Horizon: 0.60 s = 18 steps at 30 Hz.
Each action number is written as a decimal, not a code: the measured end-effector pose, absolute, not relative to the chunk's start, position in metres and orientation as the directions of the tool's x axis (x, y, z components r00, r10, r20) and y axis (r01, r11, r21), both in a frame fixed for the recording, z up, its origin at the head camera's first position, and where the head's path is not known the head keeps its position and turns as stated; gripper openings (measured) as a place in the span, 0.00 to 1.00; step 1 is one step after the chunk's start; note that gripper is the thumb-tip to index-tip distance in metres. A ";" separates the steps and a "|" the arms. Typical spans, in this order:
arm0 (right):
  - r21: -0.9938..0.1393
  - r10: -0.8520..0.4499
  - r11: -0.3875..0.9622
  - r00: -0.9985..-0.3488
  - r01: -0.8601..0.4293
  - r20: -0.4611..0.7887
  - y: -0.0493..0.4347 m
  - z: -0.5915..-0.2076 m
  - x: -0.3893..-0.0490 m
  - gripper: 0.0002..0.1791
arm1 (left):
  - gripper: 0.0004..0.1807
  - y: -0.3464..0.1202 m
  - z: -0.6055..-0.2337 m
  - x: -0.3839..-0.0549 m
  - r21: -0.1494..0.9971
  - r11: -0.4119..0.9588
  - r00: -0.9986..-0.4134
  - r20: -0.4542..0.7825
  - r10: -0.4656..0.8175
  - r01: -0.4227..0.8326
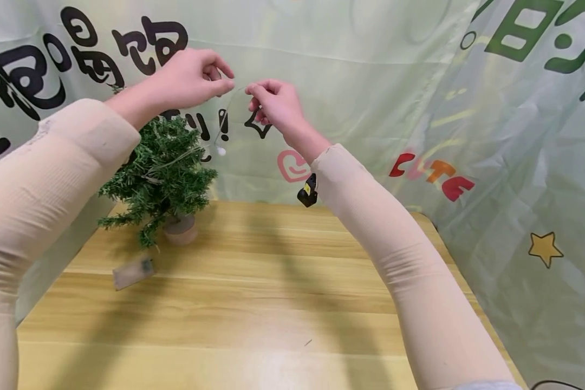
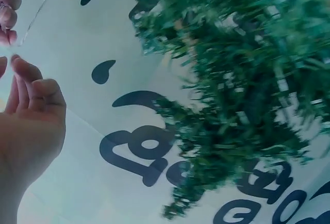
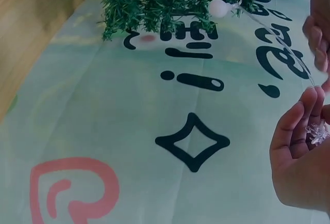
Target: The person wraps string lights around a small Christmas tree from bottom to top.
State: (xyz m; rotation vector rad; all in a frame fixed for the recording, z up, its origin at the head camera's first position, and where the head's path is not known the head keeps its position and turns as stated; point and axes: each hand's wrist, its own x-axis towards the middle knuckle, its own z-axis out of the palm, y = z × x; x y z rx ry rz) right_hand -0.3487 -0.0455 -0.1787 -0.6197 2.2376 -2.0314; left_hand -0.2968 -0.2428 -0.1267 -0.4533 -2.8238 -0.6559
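Raised above the table, my right hand (image 1: 275,105) pinches the thin clear wire of a light string (image 3: 289,48) between thumb and fingertips. From there the wire slopes down past a round white bulb (image 1: 221,151) toward a small artificial Christmas tree (image 1: 170,162). A clear, spiky piece (image 3: 318,132) shows in the right palm in the right wrist view. My left hand (image 1: 197,78) hovers just left of the right fingertips. Its fingers are bent loosely, with a gap between thumb and index finger (image 2: 26,69).
The tree stands in a pinkish pot (image 1: 180,232) at the back left of the wooden table (image 1: 253,271). In front of it is a pale rectangular box (image 1: 134,272). A short dark strand (image 1: 308,342) lies near the front. A printed curtain (image 1: 370,97) hangs behind.
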 end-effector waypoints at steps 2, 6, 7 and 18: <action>-0.962 -0.324 0.062 -0.917 -0.267 0.234 -0.048 -0.178 -0.349 0.12 | 0.24 -0.239 -0.124 -0.304 0.348 0.872 -0.932 0.241 0.272 0.344; -0.957 -0.297 0.066 -0.921 -0.283 0.252 -0.050 -0.176 -0.348 0.12 | 0.21 -0.237 -0.116 -0.313 0.319 0.883 -0.936 0.184 0.300 0.345; -0.957 -0.290 0.062 -0.923 -0.283 0.254 -0.051 -0.175 -0.348 0.12 | 0.21 -0.238 -0.115 -0.315 0.327 0.881 -0.938 0.174 0.301 0.343; -0.936 -0.312 -0.023 -0.887 -0.352 0.341 -0.066 -0.181 -0.343 0.14 | 0.20 -0.258 -0.108 -0.327 0.376 0.893 -0.965 0.178 0.192 0.247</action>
